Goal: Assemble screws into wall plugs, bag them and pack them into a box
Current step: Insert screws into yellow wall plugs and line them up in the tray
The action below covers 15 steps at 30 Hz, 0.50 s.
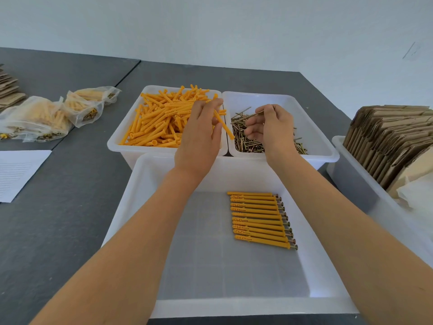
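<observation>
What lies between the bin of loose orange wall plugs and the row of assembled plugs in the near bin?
Head view: the left hand, pinching an orange wall plug, and both bins' white rims.

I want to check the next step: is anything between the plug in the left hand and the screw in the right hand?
Nothing visible: the orange plug in the left hand and the screw in the right hand have open air between them.

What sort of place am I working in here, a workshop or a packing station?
Most likely a small hand-packing station. White bins hold loose orange wall plugs and screws, finished sets lie in a row in the near tray, filled bags sit at left, and flat cardboard boxes stand at right.
</observation>
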### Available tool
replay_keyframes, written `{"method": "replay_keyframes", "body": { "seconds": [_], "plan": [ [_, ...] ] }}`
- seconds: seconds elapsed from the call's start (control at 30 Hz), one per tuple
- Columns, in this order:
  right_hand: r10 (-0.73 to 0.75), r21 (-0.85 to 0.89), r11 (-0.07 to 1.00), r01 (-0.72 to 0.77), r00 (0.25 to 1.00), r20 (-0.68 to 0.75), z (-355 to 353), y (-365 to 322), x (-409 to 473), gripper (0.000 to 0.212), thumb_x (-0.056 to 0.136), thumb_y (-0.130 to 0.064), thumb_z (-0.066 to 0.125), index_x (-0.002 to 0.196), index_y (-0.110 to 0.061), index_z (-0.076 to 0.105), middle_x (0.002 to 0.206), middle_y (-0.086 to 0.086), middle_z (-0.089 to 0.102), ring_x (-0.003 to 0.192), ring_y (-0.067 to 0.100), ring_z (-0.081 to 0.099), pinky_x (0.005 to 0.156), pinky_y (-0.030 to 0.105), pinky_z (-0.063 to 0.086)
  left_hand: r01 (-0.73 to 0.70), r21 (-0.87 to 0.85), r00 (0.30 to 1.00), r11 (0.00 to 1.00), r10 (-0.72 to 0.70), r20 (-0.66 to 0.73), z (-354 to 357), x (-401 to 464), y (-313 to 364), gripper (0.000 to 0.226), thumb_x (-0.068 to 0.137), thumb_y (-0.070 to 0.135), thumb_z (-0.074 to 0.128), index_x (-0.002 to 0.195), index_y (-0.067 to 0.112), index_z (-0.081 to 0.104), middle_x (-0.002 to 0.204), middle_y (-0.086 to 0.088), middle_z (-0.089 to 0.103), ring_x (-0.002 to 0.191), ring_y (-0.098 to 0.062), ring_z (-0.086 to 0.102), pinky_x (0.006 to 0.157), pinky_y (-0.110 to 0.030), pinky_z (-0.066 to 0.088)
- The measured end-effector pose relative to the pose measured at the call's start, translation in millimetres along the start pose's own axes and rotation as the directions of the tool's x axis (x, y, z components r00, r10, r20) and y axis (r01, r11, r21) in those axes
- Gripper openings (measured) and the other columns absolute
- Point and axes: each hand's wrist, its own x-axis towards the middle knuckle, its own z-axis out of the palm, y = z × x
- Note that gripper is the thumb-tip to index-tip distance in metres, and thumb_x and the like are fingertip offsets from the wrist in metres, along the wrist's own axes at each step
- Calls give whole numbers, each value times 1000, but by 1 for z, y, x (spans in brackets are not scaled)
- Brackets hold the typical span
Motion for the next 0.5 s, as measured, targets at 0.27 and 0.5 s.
{"method": "replay_keyframes", "body": {
  "seconds": [0.27, 0.5],
  "plan": [
    [74, 136, 989, -64, 995, -72, 0, -3, -1, 30, 104, -9, 26, 89, -10, 51, 63, 9, 61, 45, 17, 56, 45, 25, 47, 186, -238, 951, 953, -236, -199, -3, 5, 1, 13, 88, 15, 69, 100, 19, 64, 92, 7, 64, 78, -1, 58, 71, -10, 44],
    [189, 222, 962, -161, 976, -111, -4, -1, 4, 30, 103, -8, 26, 88, -10, 51, 63, 9, 60, 43, 16, 54, 46, 25, 46, 210, -211, 951, 955, -250, -184, -2, 4, 1, 8, 89, 23, 69, 92, 18, 65, 92, 7, 65, 85, -10, 61, 79, -33, 52]
  ]
}}
